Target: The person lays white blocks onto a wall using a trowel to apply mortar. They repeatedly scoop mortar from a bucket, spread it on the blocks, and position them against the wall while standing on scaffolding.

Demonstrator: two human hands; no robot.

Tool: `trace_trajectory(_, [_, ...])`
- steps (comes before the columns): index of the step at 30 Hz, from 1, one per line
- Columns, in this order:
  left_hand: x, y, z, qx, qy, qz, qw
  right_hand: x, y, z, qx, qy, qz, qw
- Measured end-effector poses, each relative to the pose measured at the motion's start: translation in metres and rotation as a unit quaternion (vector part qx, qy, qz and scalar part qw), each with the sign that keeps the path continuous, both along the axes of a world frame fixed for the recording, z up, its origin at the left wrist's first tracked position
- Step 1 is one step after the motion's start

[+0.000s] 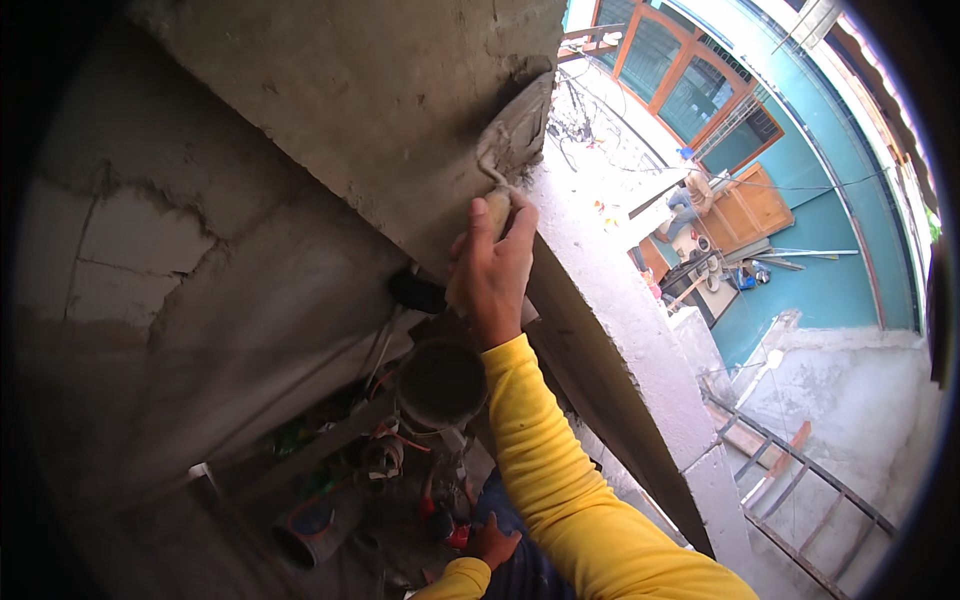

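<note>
A trowel (515, 135) loaded with grey mortar is gripped by its wooden handle in the right hand (492, 268) and pressed against the concrete beam (400, 110) corner. A round bucket (440, 383) holding grey mortar is seen just below. The left hand (493, 542) is seen low; grip cannot be told. A blue pipe (315, 530) lies lower left.

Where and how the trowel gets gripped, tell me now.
Grip the trowel by its pale wooden handle, as the right hand does now, coming from below. The mortar-covered blade lies against the plastered wall's corner above, while the handle juts down, free of wet mortar. The left hand rests low, apart.
</note>
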State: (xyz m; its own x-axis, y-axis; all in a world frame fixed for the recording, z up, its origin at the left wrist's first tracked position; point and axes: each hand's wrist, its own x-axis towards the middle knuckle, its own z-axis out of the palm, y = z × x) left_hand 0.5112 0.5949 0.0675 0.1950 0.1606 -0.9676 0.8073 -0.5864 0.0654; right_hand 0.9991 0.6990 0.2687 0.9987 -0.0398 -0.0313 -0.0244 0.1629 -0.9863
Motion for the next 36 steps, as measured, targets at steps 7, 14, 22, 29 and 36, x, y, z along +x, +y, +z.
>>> trace_trajectory(7, [0.003, -0.002, 0.009, 0.033, 0.014, -0.024, 0.999, -0.047, -0.015, -0.026, 0.092, 0.112, 0.030, 0.989])
trace_trajectory(14, [-0.003, -0.012, 0.002, 0.040, -0.001, 0.003, 0.999, -0.035, -0.027, -0.019, 0.154, 0.136, 0.110, 0.972])
trace_trajectory(22, [-0.014, -0.011, -0.010, -0.004, -0.012, 0.051, 0.999, -0.023, 0.023, 0.004, -0.084, -0.072, -0.010, 0.994])
trace_trajectory(29, [-0.089, -0.031, -0.092, 0.016, -0.084, 0.022, 0.996, -0.046, 0.048, -0.009, -0.006, 0.001, -0.008, 1.000])
trace_trajectory(36, [-0.025, -0.032, -0.012, 0.069, -0.065, 0.010, 0.995, -0.090, 0.049, -0.080, -0.154, -0.114, 0.050, 0.980])
